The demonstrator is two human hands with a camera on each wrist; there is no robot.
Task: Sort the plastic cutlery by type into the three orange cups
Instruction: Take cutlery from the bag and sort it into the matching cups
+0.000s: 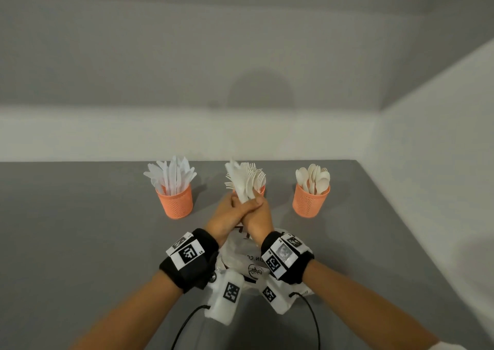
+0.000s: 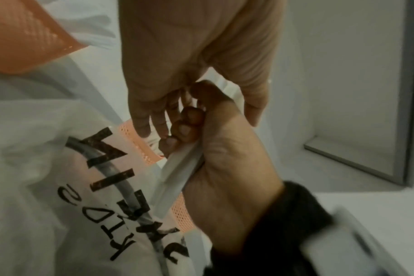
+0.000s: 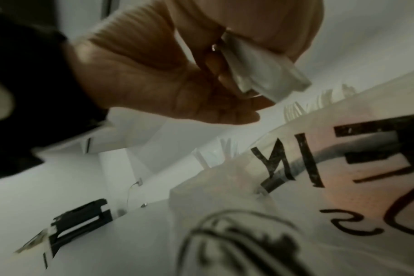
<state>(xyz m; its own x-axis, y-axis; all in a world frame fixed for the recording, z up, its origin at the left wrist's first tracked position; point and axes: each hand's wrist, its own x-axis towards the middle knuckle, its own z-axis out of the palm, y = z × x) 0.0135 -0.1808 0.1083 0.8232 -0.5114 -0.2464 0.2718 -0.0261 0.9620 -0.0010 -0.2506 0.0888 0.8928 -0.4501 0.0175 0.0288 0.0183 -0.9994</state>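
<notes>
Three orange cups stand in a row at the table's back. The left cup (image 1: 176,205) holds knives (image 1: 171,173), and the right cup (image 1: 310,202) holds spoons (image 1: 314,177). The middle cup (image 1: 263,189) holds forks (image 1: 258,174) and is mostly hidden behind my hands. My left hand (image 1: 227,213) and right hand (image 1: 259,216) are pressed together in front of it. Both grip the handles of a bundle of white cutlery (image 1: 242,181), which fans upward. The wrist views show the bundle's handle ends (image 2: 175,173) (image 3: 260,74) sticking out below the curled fingers.
A crumpled white plastic bag (image 1: 240,256) with black print lies on the grey table (image 1: 80,229) under my wrists. It fills the lower part of both wrist views (image 2: 35,168) (image 3: 319,205). White walls close off the table at the back and on the right.
</notes>
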